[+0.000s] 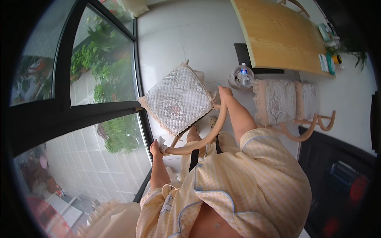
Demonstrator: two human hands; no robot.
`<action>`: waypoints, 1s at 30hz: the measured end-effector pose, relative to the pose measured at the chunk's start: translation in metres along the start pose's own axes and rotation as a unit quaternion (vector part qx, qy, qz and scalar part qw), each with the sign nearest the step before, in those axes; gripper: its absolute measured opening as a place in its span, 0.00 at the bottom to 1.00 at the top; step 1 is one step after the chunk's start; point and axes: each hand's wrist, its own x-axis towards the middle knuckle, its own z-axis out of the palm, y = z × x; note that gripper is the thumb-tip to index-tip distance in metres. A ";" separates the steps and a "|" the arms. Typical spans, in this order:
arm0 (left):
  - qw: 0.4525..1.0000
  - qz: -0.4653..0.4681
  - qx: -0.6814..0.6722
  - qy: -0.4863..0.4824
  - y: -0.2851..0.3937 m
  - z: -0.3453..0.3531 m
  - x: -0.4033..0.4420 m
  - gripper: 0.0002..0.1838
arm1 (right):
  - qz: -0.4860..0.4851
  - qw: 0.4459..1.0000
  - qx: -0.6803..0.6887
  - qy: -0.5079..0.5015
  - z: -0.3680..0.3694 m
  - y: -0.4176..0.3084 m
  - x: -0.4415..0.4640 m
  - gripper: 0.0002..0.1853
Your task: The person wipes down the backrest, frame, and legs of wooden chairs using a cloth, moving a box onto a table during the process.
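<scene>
A wooden chair with a curved back rail [190, 149] stands directly before me, its seat covered by a quilted, lace-edged cushion [174, 101]. My left hand [155, 148] is closed on a crumpled white tissue [162, 144] at the rail's left end. At the rail's other end, my right hand [225, 91] is wrapped over the wood. Its fingers are partly turned away from view. One of my feet in a patterned slipper [212, 121] shows beneath the rail.
Large dark-framed windows [139, 71] run along the left. A wooden table [281, 35] is at upper right, with a clear bag [236, 78] and a plastic bottle [243, 71] near its end. Two more cushioned chairs [279, 101] stand to the right. A pale curtain [115, 218] hangs lower left.
</scene>
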 end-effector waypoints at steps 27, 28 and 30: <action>0.878 0.216 0.397 -0.159 0.119 0.128 -0.083 0.14 | 0.277 0.831 0.327 0.355 -0.109 0.244 -0.250 0.16; 0.872 0.217 0.394 -0.195 0.114 0.129 -0.082 0.14 | 0.286 0.819 0.339 0.364 -0.113 0.253 -0.268 0.16; 0.856 0.212 0.418 -0.217 0.102 0.134 -0.092 0.14 | 0.314 0.803 0.342 0.372 -0.113 0.273 -0.300 0.17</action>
